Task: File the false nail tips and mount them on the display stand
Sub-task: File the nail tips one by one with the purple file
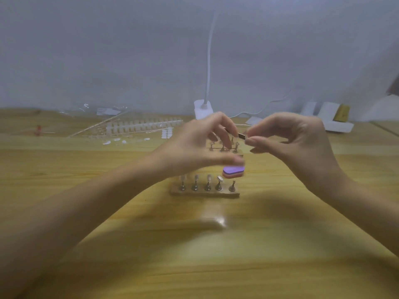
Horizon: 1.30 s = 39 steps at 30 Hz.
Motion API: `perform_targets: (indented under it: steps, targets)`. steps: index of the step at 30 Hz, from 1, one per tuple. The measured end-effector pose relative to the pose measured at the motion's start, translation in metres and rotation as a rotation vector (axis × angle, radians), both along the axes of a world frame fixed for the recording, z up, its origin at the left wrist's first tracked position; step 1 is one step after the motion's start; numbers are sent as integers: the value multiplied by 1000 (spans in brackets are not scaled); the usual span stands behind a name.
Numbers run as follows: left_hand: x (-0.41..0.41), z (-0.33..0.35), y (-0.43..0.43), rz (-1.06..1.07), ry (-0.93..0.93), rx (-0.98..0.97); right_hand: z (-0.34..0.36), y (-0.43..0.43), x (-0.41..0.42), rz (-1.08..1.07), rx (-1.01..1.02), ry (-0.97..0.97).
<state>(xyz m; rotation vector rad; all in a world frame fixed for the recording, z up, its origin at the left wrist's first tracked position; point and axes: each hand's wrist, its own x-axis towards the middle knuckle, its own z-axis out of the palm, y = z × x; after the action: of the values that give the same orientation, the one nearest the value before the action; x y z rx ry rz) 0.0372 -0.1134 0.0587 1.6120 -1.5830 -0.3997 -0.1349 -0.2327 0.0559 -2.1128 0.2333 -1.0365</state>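
Pinching a thin dark file (238, 134), left hand (200, 143) and right hand (295, 139) hover above the 5-peg display stand (205, 192).

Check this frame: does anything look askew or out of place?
On the near stand, the fourth nail tip from the left sits tilted, while the three beside it stand upright. A few loose tips lie scattered on the table, far left. Blur hides finer detail.
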Motion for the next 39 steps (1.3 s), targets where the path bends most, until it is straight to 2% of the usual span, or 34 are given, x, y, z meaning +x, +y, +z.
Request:
perform_targets:
  steps: [2,4,6,13,23,39]
  targets:
    - [-4,-8,1,-60,-171,91,-15,1,-7,-26,91,49]
    - [-12,-16,0,-29,-304,122,-30,5,-12,-49,127,132]
    - [-18,-23,-1,33,-353,92,-38,8,-13,-51,128,192]
    - [-23,-35,-2,124,-330,-13,-45,15,-7,-17,234,213]
    - [-24,-38,-4,189,-371,-27,-47,17,-6,-57,121,205]
    - [-24,-33,-2,214,-455,-33,-48,17,-6,-74,76,231]
